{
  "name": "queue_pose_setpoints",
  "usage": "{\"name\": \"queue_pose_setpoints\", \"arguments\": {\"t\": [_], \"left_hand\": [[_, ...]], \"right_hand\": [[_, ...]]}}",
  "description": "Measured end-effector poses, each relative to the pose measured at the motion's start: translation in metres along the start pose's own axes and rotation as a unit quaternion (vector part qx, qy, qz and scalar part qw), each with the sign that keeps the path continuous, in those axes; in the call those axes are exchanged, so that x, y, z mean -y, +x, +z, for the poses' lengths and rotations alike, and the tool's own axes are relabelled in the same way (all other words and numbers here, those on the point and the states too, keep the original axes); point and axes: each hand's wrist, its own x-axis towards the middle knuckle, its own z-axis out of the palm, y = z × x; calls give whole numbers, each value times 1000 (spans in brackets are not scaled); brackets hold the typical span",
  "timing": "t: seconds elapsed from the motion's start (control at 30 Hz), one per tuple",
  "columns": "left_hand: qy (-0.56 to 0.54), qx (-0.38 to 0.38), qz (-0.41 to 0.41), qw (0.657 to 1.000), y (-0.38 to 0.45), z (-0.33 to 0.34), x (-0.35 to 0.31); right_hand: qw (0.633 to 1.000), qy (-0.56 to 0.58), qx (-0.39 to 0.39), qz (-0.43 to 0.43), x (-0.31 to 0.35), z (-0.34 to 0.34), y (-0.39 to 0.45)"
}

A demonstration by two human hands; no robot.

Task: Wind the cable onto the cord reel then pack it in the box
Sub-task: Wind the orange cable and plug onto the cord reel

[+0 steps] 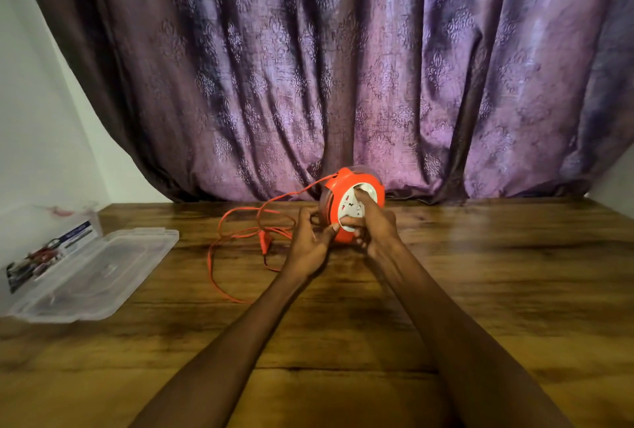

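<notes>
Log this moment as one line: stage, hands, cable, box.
stage: winding | left hand: steadies cord reel | right hand: fingers on white face | cable: mostly loose on table | box: open

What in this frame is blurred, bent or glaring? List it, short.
Head view: wide-angle bending curves the curtain edges and table rim; the clear plastic box at the left edge is smeared soft; the cord reel, left hand and right hand are slightly motion-blurred; soft sheen on the tabletop; violet light tints the curtain.
</notes>
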Motion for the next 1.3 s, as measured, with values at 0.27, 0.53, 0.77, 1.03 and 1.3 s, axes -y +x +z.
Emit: {"name": "queue_pose_setpoints", "arguments": {"t": [0.27, 0.53, 0.77, 1.03, 1.3], "left_hand": [[-127, -53, -72, 988, 14, -21, -13], [-56, -18, -63, 996, 27, -45, -12], [14, -5, -11, 1000, 23, -37, -15], [1, -13, 5, 1000, 12, -22, -12], [36, -5, 37, 999, 1, -2, -8]], "right_hand": [[933, -272, -12, -236, -4, -8, 10], [536, -574, 29, -618, -6, -21, 20], [486, -651, -19, -583, -11, -17, 20], [725, -532, -128, -418, -16, -4, 5], [997, -56, -18, -52, -9, -1, 13]]}}
